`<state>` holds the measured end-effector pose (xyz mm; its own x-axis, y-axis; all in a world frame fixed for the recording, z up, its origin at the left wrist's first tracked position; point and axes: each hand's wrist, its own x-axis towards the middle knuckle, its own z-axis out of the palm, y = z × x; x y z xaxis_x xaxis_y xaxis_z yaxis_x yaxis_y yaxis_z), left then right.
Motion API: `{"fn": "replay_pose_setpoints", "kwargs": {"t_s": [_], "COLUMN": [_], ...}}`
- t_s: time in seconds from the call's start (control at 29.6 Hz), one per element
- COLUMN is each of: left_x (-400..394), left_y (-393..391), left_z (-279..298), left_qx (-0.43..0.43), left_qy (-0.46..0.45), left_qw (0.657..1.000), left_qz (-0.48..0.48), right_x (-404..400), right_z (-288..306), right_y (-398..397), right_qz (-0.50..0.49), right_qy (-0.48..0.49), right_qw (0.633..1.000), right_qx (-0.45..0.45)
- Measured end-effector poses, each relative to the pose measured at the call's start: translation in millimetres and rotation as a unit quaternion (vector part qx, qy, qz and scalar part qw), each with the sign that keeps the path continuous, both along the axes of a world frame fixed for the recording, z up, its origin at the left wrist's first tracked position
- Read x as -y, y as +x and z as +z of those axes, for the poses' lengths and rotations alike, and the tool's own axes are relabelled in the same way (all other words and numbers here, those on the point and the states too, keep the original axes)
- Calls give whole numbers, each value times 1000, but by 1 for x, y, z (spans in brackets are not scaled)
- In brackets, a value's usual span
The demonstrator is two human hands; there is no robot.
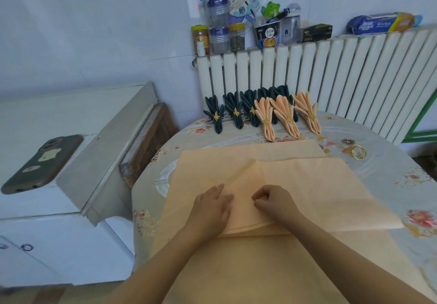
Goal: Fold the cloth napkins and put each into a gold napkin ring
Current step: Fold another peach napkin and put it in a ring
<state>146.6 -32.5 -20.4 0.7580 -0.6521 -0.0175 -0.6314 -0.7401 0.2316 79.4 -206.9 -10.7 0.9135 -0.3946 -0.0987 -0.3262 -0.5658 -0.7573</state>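
3 peach ringed napkins (287,114), approx 6 dark napkins (235,112), 2 loose rings (358,152)

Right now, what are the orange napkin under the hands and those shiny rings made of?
The peach napkin looks like soft woven cloth: matte, creasing where the right hand pinches it. The loose rings look like gold-coloured metal, shiny and thin, though possibly plated plastic.

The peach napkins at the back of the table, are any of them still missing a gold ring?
No, each of the three folded peach napkins by the radiator has a gold ring around its middle.
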Motion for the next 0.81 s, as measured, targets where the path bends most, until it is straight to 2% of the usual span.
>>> {"fn": "replay_pose_setpoints", "kwargs": {"t_s": [0.1, 0.2, 0.3, 0.37, 0.44, 0.54, 0.81], "left_x": [0, -2, -6, -6, -8, -1, 84], "left_y": [-6, -6, -4, -3, -3, -4, 19], "left_z": [-8, -16, -23, -26, -25, -17, -17], "left_qx": [-3, -23, -16, -8, -11, -19, -43], "left_qy": [57, 75, 81, 88, 90, 87, 68], "left_qw": [998, 996, 996, 995, 995, 996, 994], "left_qz": [-24, -40, -43, -47, -42, -29, -69], "right_x": [-1, -4, -7, -8, -9, -7, -5], "right_z": [-4, -8, -13, -21, -34, -46, -51], "right_y": [-5, -12, -23, -36, -49, -62, -66], "right_qz": [6, 20, 43, 39, 31, 25, 31], "right_qy": [-21, -58, -175, -305, -371, -375, -342], "right_qw": [1000, 998, 984, 950, 916, 907, 923], "right_qx": [-1, -10, -13, 51, 148, 193, 173]}}
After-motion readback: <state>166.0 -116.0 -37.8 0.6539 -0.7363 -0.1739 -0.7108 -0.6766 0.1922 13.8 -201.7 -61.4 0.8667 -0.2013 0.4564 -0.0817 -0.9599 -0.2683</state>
